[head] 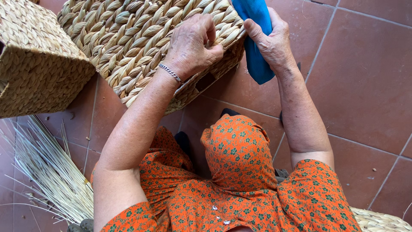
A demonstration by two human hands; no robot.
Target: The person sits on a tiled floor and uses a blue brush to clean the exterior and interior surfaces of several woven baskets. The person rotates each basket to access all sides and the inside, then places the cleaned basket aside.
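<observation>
A large woven straw basket (128, 38) lies tipped on the terracotta tile floor in front of me. My left hand (191, 45), with a silver bracelet at the wrist, rests on the basket's braided side, fingers curled against the weave near its rim. My right hand (270, 41) grips a blue cloth (257, 60) at the basket's right edge; the cloth hangs down below the hand. My orange flowered dress (240, 172) fills the lower middle of the view.
A second woven basket (34, 64) stands at the left. A bundle of pale straw stalks (51, 176) lies on the floor at lower left. Another woven piece (377, 221) shows at the bottom right corner. Tiled floor (365, 86) spreads to the right.
</observation>
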